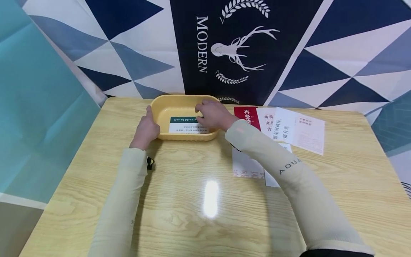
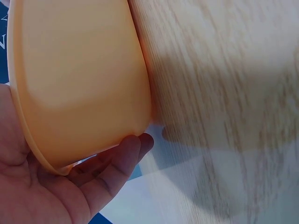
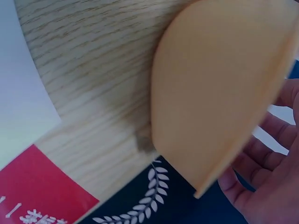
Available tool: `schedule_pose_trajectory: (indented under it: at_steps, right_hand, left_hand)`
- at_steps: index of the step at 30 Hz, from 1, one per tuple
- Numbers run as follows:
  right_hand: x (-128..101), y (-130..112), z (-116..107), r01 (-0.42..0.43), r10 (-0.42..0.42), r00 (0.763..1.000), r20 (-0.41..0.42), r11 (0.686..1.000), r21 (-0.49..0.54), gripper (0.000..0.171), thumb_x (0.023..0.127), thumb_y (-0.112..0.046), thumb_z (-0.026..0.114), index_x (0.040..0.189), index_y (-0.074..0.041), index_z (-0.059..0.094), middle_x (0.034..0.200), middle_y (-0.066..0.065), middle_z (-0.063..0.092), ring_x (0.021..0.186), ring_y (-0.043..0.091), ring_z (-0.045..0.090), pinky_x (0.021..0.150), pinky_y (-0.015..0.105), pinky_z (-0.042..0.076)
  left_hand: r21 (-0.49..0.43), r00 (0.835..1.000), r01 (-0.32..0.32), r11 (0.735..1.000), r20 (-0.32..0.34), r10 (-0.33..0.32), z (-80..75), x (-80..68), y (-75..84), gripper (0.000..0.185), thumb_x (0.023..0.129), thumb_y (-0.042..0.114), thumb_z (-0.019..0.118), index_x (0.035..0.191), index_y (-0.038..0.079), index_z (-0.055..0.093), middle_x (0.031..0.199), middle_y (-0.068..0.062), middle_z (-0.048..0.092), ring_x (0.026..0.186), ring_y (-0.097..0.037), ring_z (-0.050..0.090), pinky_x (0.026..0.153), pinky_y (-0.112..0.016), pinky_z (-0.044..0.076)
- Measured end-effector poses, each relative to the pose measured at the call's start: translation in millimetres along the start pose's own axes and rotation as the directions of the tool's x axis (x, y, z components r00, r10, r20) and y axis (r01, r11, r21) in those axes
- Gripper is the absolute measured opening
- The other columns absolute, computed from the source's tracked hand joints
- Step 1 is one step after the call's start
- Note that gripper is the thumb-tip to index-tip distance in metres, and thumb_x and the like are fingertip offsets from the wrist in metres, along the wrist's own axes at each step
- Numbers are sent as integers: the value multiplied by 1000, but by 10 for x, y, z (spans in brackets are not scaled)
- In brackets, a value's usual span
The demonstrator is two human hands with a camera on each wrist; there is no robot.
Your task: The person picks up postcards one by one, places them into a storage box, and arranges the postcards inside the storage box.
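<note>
Wood-grain counter (image 1: 192,200): yellow tray (image 1: 167,103) at 12 o'clock. Left hand (image 1: 146,130) gripped its rim; right hand (image 1: 213,114), fingers loosely bent, placed a card (image 1: 184,125) inside. Next, likely: release it, reach for the paper cards (image 1: 289,130) at 2 o'clock.

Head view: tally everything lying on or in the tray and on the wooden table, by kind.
Yellow oval plastic tray: 1
Green-and-white printed card inside the tray: 1
Red printed card: 1
White printed paper cards beside it: at least 5, overlapping, so the exact number is unclear
Total: at least 8
</note>
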State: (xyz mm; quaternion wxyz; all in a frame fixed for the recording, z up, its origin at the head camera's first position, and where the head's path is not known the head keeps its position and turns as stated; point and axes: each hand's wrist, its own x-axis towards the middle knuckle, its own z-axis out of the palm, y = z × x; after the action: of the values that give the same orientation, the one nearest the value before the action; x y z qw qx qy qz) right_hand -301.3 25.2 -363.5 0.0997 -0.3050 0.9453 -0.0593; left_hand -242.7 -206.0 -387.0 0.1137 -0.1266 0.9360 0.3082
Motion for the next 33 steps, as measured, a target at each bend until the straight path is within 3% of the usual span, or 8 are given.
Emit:
schedule_pose_trajectory:
  at_steps: [11,20,33]
  right_hand:
    - [-269,56,-137,-31,33,996,-83,999,32,40,90,-37,50,123,-15,57,118,7,53,106,25,45,100,45,37]
    - [-457,203,-188,-66,75,984,-160,996,58,37,91,-35,48,120,-15,58,111,7,55,102,25,46,95,42,40]
    - [-773,420,-243,-159,186,948,-259,980,122,41,91,-36,46,125,-15,55,117,7,56,111,26,48,100,43,38]
  left_hand:
    - [-30,999,23,999,29,-22,22,-9,-36,80,87,1,35,148,9,-17,144,-33,25,123,-36,38,106,-49,31]
    - [-37,999,34,999,38,-32,20,-24,-63,81,87,1,34,148,9,-18,145,-33,23,121,-35,37,107,-49,30]
    - [-17,999,4,1000,32,-3,13,-26,-18,81,85,1,34,147,7,-18,140,-36,27,115,-36,38,105,-49,32]
